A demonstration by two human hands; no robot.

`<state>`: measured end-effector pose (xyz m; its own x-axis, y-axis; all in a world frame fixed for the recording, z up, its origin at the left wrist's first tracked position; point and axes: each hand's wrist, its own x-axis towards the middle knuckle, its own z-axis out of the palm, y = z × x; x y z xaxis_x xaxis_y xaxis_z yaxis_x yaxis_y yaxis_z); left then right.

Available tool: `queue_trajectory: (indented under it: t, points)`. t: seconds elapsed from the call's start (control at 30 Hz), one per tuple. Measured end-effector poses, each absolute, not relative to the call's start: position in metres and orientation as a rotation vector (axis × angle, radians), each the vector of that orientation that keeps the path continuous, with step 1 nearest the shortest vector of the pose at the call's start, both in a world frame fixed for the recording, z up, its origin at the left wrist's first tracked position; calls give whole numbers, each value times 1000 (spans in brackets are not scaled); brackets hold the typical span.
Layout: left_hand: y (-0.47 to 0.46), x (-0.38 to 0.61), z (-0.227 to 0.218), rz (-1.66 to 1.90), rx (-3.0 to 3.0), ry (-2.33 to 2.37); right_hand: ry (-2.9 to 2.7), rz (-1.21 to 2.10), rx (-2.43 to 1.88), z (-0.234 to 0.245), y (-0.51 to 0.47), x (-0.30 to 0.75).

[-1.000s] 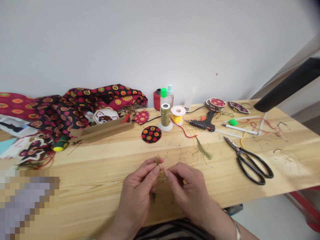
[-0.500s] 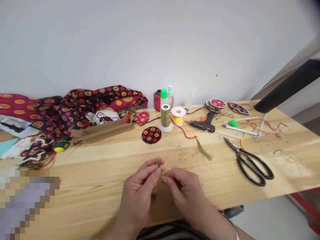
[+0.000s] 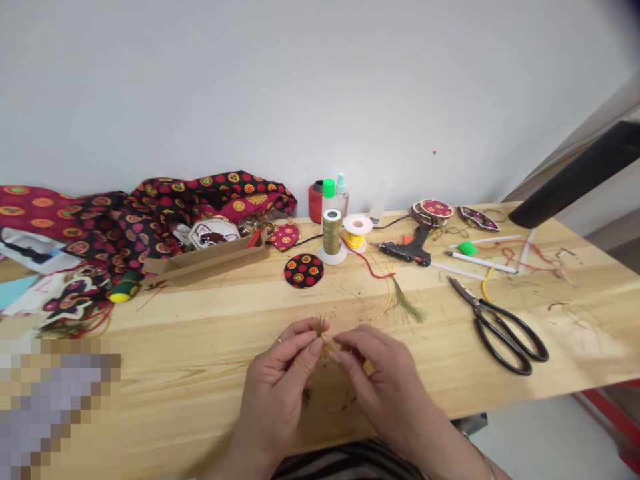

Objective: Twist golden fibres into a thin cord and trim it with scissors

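Note:
Near the front of the table, my left hand (image 3: 285,373) is closed, pinching a small bundle of olive thread (image 3: 319,327) between thumb and fingers. Its frayed ends stick up above the fingertips, and more strands show below the hand. My right hand (image 3: 377,373) is just to the right, thumb and forefinger pinched close to the bundle. Whatever lies between those fingertips is too small to make out. Beyond the hands lie a round patterned fabric piece (image 3: 304,271) and an olive tassel (image 3: 407,301) with a red cord (image 3: 370,268). A spool of olive thread (image 3: 333,235) stands behind.
Black-handled scissors (image 3: 500,327) lie on the right, below a white pen (image 3: 483,261). A glue gun (image 3: 407,250) rests near a yellow cord spool (image 3: 356,237). Patterned cloth (image 3: 210,190) and a cardboard tray (image 3: 210,261) occupy the left. A dark pole (image 3: 575,177) slants in at right.
My right hand has shifted a little to the right, its fingertips now slightly apart from my left hand's. My left hand still pinches the thread bundle in about the same place.

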<state>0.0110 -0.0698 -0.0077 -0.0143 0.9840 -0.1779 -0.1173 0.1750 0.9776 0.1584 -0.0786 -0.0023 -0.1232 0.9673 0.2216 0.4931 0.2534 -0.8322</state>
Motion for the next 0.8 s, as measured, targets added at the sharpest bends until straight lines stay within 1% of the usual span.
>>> queue_trajectory:
  t: [0.07, 0.1, 0.27, 0.43, 0.6, 0.8]
  points:
    - [-70, 11, -8, 1123, 973, 1203, -1650, 654, -1316, 2, -74, 164]
    - [-71, 11, -9, 1102, 959, 1188, -1605, 688, -1297, 4, -72, 165]
    - [-73, 13, -11, 1017, 874, 1114, -1326, 1265, -1262, 9, -63, 165]
    - [-72, 13, -8, 990, 856, 1101, -1075, 1554, -1116, 10, -61, 158]
    - [-72, 13, -8, 977, 854, 1062, -1004, 1631, -1020, 10, -59, 155]
    - [-72, 15, -7, 962, 840, 1076, -987, 1634, -1032, 9, -57, 154]
